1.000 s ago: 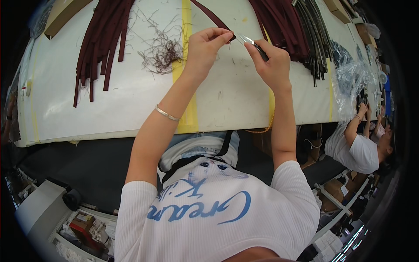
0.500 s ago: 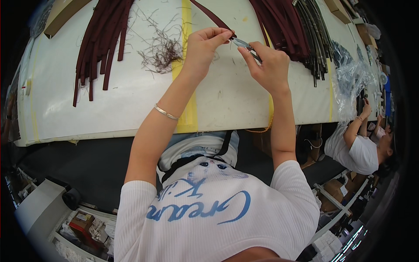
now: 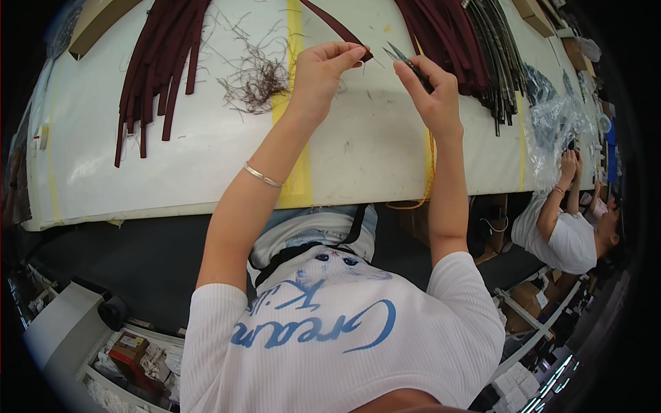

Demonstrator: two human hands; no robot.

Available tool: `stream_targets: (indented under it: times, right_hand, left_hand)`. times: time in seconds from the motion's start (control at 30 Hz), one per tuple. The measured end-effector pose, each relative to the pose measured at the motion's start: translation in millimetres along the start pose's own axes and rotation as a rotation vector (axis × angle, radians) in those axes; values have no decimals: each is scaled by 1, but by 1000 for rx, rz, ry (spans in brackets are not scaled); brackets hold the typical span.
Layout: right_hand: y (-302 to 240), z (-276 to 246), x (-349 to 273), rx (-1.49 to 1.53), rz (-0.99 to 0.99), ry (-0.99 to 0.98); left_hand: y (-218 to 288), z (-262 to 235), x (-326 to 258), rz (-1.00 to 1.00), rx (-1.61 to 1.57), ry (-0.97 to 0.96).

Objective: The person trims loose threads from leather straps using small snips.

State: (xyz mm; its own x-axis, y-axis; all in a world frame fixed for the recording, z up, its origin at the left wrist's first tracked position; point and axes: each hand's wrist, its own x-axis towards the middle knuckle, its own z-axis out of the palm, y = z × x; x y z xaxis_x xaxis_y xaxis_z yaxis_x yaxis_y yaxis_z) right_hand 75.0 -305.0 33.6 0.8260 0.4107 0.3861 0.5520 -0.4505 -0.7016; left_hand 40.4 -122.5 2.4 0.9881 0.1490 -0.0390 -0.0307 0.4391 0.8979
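My left hand (image 3: 321, 74) pinches the near end of a dark maroon strap (image 3: 335, 26), which runs away toward the far edge of the view. A loose thread sticks out at that end. Wrapped in my right hand (image 3: 435, 89) is a pair of thread snips (image 3: 406, 63), its pointed blades slightly apart and a little to the right of the strap end, not touching it. A tangled heap of cut threads (image 3: 258, 86) lies on the table left of my left hand.
Maroon straps (image 3: 165, 62) hang together at the left of the white table (image 3: 358, 158); more maroon straps (image 3: 447, 41) and dark strips (image 3: 502, 62) lie at the right. Crumpled clear plastic (image 3: 554, 110) is farther right, near another person (image 3: 561, 234). A cardboard box (image 3: 103, 24) stands far left.
My right hand has drawn the snips away from the strap end to the right, and the blades have parted. My left hand stays in place. The other person's hands have shifted slightly.
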Motion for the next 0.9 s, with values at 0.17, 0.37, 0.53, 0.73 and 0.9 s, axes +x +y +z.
stream_targets:
  times: [0.17,0.37,0.53,0.73,0.9]
  right_hand:
    - [-5,11,2,329,341,2]
    - [7,15,27,630,674,-175]
    - [15,25,44,849,728,-327]
    - [18,26,35,1028,753,-300]
    - [12,31,31,1021,699,-279]
  left_hand:
    - [-2,-1,-1,-8,22,0]
    - [-3,1,-1,-46,141,-46]
    - [-1,-4,-3,-34,243,-192]
    - [27,-34,-3,177,952,218]
    - [17,-35,0,677,1298,383]
